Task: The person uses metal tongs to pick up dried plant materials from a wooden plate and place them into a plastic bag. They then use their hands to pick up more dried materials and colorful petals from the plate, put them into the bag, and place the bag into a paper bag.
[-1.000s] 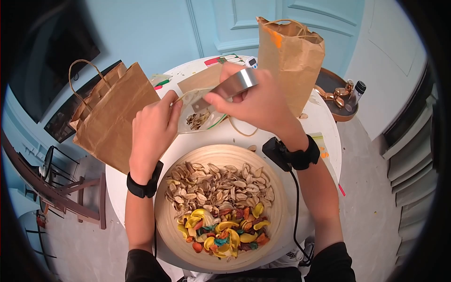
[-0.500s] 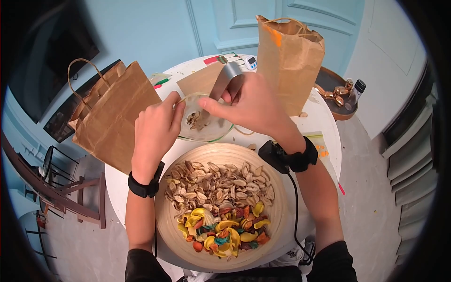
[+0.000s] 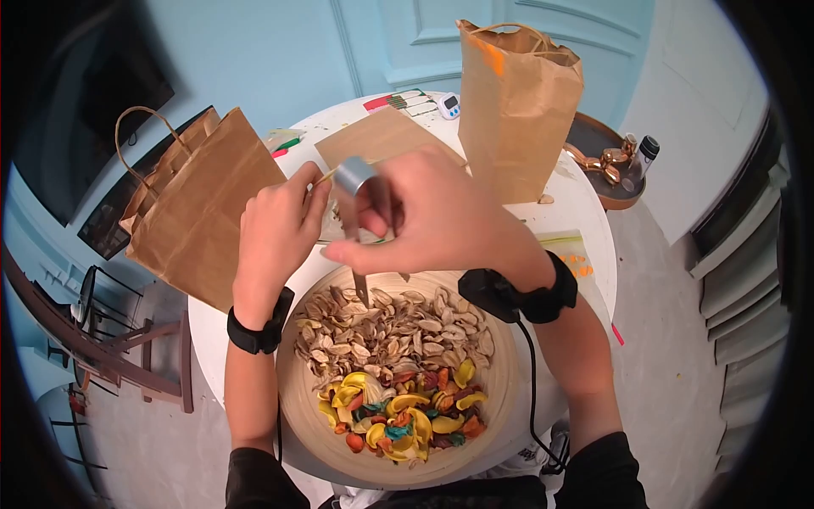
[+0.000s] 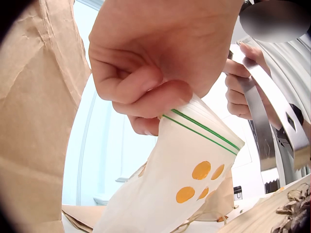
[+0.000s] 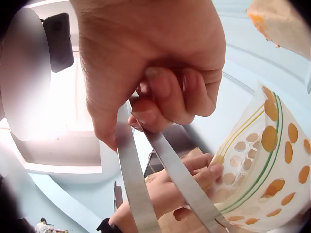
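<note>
My left hand (image 3: 275,225) pinches the rim of a translucent zip bag (image 4: 150,179) with orange dots and a green zip line. In the right wrist view the bag's mouth gapes. My right hand (image 3: 441,212) grips metal tongs (image 5: 131,179), thumb on one arm and fingers on the other. The tongs point down over the near wooden bowl (image 3: 292,424), their arms apart in the left wrist view. Pale brown dried pods (image 3: 424,327) fill the bowl's far half, and colourful dried petals (image 3: 398,416) the near half. My right hand hides much of the bag in the head view.
Brown paper bags stand at left (image 3: 208,204) and at back right (image 3: 517,119). A brown board (image 3: 373,140) and a small white timer (image 3: 449,105) lie farther back on the round white table. Another dotted bag (image 3: 560,244) lies at right, partly behind my forearm.
My right hand has drawn the tongs out of the bag and towards me, over the bowl's far side. The left hand has stayed on the bag's rim.
</note>
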